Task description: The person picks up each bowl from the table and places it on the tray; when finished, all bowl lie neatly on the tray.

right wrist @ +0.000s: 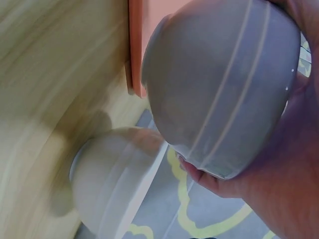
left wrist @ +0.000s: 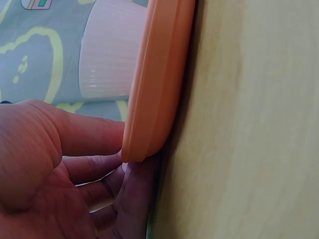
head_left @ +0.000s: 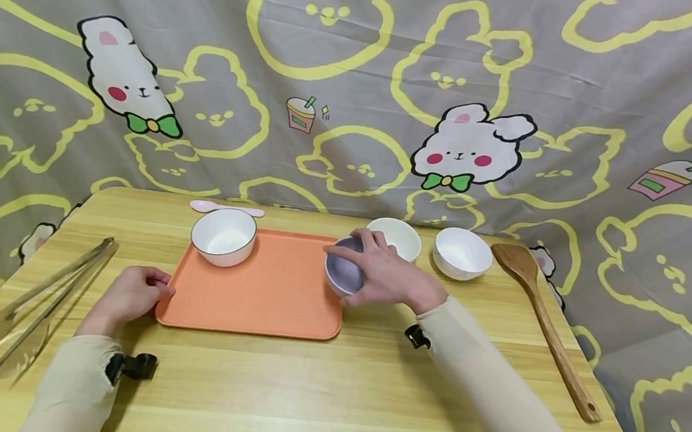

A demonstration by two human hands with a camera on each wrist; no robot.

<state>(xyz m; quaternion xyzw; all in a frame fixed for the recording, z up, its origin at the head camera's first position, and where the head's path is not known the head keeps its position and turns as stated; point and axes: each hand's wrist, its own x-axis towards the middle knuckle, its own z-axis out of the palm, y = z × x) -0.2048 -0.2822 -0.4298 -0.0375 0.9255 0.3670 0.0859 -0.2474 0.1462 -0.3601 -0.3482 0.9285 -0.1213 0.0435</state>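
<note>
My left hand (head_left: 128, 296) holds the left edge of an orange tray (head_left: 275, 299); in the left wrist view the thumb lies at its rim and fingers reach beneath it. A white bowl with a dark rim (head_left: 222, 249) stands at the tray's back left corner. Over the tray's right edge, my right hand (head_left: 393, 276) grips a greyish-purple bowl (right wrist: 219, 89) by its sides, tilted and raised off the table. Just behind that hand sits a cream bowl (head_left: 406, 237), partly hidden by it.
Right of the cream bowl stands another white bowl (head_left: 462, 255). A wooden spatula (head_left: 540, 311) lies along the table's right side, long tongs (head_left: 56, 299) along the left. Behind the tray is a pink spoon (head_left: 249, 211). A patterned curtain (head_left: 356, 106) hangs at the back edge.
</note>
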